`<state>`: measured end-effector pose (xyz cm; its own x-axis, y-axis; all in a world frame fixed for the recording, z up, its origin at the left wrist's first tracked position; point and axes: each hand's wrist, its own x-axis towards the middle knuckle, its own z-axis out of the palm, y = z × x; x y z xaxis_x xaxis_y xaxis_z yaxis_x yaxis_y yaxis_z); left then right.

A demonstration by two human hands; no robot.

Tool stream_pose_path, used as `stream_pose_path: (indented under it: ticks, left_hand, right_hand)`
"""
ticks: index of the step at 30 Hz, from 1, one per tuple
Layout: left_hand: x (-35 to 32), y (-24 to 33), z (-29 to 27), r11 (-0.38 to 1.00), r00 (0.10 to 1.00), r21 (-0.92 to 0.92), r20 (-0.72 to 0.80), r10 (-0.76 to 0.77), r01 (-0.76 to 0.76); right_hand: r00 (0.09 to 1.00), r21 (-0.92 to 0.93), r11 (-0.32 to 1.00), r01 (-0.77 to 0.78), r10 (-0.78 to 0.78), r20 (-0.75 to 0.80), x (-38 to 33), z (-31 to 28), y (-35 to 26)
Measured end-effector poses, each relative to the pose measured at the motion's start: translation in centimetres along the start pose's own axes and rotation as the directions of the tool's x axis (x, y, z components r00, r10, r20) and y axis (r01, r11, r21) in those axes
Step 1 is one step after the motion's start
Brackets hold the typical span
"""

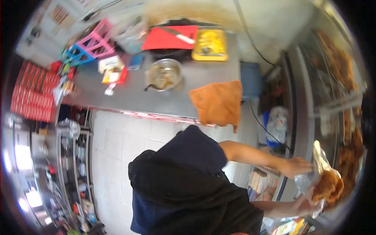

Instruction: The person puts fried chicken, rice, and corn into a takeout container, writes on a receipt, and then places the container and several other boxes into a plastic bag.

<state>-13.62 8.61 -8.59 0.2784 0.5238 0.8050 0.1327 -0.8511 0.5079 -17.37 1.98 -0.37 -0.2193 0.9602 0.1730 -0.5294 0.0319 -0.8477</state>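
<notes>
Plastic bag [319,166] with fried food [328,187] held by both hands: left hand [298,166], right hand [304,204].

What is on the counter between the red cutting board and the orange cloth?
In the head view, a round metal bowl with food remains sits between the red cutting board and the orange cloth, on the grey counter.

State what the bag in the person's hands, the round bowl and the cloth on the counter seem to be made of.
Bag: thin clear plastic, likely; glossy, crinkled, fried food showing through.
Bowl: metal, probably steel; grey sheen on the rim.
Cloth: soft orange fabric, matte, draped limply over the counter edge.
</notes>
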Motion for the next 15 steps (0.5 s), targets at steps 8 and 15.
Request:
stream_pose_path:
  ticks: [8,15]
  left_hand:
    - [-37.1,8.1,-37.0,0.422,0.320,-0.033,-0.600,-0.733,0.906]
    - [-54.7,25.0,-54.9,0.361,-0.262,-0.276,-0.961,-0.087,0.891]
  right_hand:
    - [0.739,-0.154,0.956,-0.250,0.291,0.607,-0.7,31.0,19.2]
    - [-0.220,0.242,0.420,0.874,-0.103,0.970,-5.0,60.0,43.5]
